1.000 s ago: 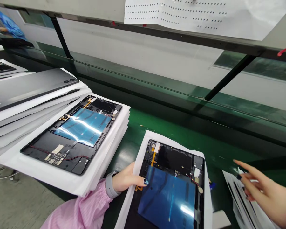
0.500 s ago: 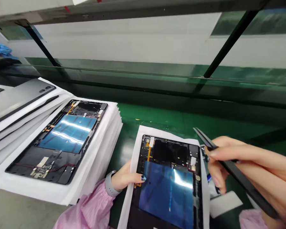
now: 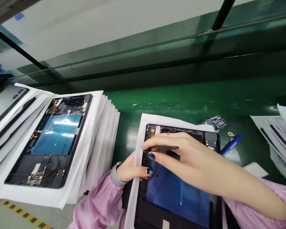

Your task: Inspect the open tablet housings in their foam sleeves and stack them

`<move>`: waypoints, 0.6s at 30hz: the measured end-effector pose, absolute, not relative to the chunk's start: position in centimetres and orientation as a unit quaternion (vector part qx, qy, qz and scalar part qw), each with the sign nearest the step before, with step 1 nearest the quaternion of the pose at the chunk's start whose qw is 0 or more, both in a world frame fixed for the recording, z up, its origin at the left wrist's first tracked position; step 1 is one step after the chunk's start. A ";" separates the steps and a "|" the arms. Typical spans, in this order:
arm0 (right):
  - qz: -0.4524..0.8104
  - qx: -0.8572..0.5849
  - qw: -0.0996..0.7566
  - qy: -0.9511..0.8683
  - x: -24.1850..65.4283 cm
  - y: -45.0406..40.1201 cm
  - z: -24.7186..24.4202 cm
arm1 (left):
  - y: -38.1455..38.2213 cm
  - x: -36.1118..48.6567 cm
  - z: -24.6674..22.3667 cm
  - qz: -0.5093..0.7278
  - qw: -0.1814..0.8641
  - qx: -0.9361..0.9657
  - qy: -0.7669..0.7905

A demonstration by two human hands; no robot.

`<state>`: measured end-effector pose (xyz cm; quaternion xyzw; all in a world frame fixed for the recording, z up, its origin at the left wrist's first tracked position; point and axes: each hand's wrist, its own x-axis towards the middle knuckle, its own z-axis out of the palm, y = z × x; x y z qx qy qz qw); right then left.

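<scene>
An opened tablet (image 3: 178,190) lies in front of me on a white sheet (image 3: 143,149), with a blue film-covered panel and a black frame. My right hand (image 3: 183,156) is shut on dark tweezers (image 3: 164,148), whose tips are over the tablet's upper left area. That hand hides most of the tablet's upper part. My left hand (image 3: 131,168) grips the tablet's left edge, with dark-painted nails and a grey watch band (image 3: 116,174) showing. Another opened tablet (image 3: 54,135) lies on a thick stack of white sheets (image 3: 102,143) to the left.
Silver tablet backs on white sheets (image 3: 9,108) lie at far left. On the green bench top (image 3: 181,98) lie a blue pen (image 3: 231,145) and a small metal part (image 3: 214,122). Printed sheets (image 3: 274,133) lie at right. Yellow-black floor tape (image 3: 21,214) runs below.
My right hand has moved left from the bench's right side onto the front tablet, with the tweezers in it. My view has tilted and shifted, while my left hand stays on the tablet's edge.
</scene>
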<state>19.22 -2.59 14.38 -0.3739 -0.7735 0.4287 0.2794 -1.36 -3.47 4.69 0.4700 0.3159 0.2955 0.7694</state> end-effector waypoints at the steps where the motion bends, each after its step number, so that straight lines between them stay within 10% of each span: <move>1: 0.422 -0.376 0.266 -0.781 19.3 -2.5 14.3 | -3.4 -1.3 4.7 0.295 0.769 0.483 0.298; 18: 0.418 -0.380 0.241 -0.789 19.5 -1.6 13.5 | -2.7 -0.8 5.6 0.259 0.783 0.496 0.272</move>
